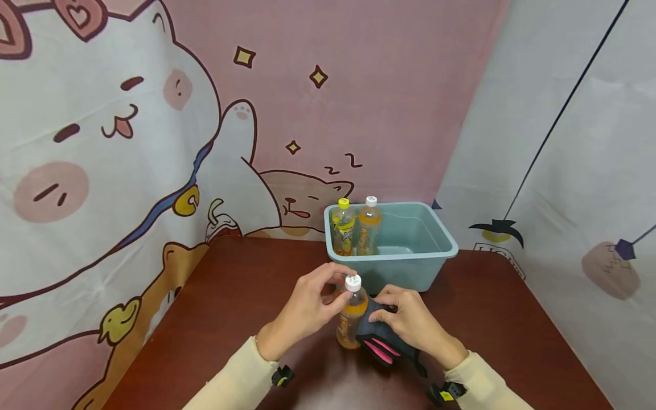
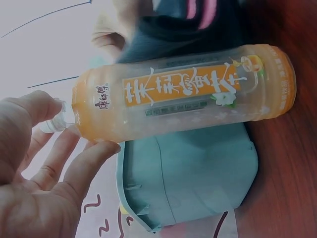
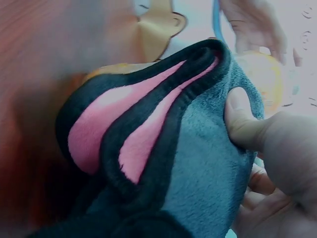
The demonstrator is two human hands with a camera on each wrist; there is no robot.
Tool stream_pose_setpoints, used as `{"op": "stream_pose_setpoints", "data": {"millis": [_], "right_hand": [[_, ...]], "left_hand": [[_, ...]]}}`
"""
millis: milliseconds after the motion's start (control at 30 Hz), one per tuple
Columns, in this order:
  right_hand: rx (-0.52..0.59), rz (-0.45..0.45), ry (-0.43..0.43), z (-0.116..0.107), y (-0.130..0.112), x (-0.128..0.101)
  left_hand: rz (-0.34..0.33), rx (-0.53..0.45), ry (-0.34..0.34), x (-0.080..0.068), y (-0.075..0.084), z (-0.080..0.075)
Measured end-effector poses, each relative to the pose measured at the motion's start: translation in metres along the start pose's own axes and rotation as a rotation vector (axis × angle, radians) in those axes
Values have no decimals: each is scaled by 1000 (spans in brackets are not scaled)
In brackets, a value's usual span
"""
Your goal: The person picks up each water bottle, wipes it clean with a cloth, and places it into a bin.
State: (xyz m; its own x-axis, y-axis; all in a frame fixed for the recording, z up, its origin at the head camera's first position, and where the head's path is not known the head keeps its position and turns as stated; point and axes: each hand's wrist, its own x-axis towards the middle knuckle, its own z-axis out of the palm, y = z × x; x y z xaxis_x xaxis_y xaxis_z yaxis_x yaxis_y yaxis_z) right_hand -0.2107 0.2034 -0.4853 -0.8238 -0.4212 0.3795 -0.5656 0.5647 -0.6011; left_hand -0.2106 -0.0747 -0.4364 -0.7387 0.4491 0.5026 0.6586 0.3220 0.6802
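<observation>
standing upright near the tabletop's middle, just before the basin, the bottle has its cap pinched by the left hand, while the right hand presses a gripped cloth against its right side.

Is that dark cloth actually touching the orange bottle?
Touching. In the head view the cloth, held by the right hand, is pressed against the orange bottle.
</observation>
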Motion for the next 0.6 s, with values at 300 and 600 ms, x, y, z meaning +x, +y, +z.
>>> {"op": "stream_pose_setpoints", "data": {"millis": [300, 600], "right_hand": [[-78, 22, -141, 18, 20, -5], [-82, 1, -217, 26, 26, -6]], "left_hand": [[24, 38, 17, 2, 2, 1], [20, 68, 12, -1, 3, 1]]}}
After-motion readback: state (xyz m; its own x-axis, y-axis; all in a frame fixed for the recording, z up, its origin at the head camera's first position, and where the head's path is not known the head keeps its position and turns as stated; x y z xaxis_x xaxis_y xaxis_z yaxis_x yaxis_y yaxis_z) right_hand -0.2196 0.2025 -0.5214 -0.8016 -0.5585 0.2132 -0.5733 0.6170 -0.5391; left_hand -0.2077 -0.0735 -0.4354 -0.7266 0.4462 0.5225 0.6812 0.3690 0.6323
